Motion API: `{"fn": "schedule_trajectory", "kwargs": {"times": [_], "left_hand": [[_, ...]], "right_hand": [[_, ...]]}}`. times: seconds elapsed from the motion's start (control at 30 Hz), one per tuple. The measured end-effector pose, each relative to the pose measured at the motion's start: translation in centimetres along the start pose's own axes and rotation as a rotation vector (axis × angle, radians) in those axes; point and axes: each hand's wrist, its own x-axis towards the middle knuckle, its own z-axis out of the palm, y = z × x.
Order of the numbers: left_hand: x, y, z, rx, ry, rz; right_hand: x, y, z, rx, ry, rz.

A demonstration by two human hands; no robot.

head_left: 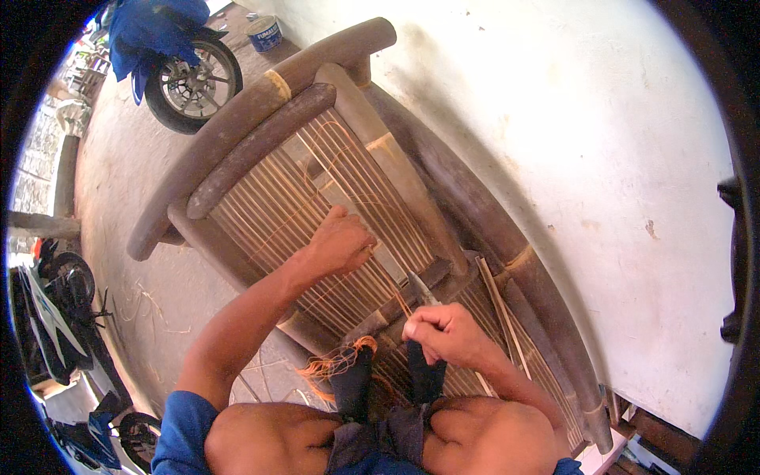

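Observation:
My left hand (344, 241) is closed in a fist over the slatted panel (269, 210) of a brown bamboo chair (261, 103). Thin orange strands (400, 294) stretch from it to my right hand (451, 332), which is also closed. Out of the right fist sticks a pointed grey blade (422, 289), like a knife's; its handle is hidden in the fingers. More loose strands curl over the slats near the left hand. A tangled orange bundle (339, 364) lies beside my dark-covered lower leg. A gap shows between the slats by the left hand.
Thick bamboo rails frame the chair, and the right one runs along a white wall (570, 158). A motorcycle wheel (192, 85) and a small tub (264, 33) stand beyond it. More motorcycles (55, 317) are at the left. Thin loose strips lie on the floor (138, 261).

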Motion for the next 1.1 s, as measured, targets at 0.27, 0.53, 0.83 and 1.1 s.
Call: {"fn": "schedule_trajectory", "kwargs": {"times": [0.27, 0.53, 0.83, 1.1], "left_hand": [[1.1, 0.6, -1.0, 0.306, -0.344, -0.013], [1.7, 1.0, -1.5, 0.35, -0.447, -0.03], [-0.8, 0.2, -0.1, 0.019, 0.103, 0.254], [0.6, 2.1, 1.6, -0.655, 0.013, 0.228]], "right_hand": [[-5.3, -5.6, -1.6, -0.384, -0.015, -0.79], [-2.7, -4.8, -0.6, 0.507, 0.058, -0.75], [-6.2, -1.6, -2.1, -0.027, 0.347, -0.487], [-6.1, -6.0, -2.6, -0.152, 0.284, -0.513]]}}
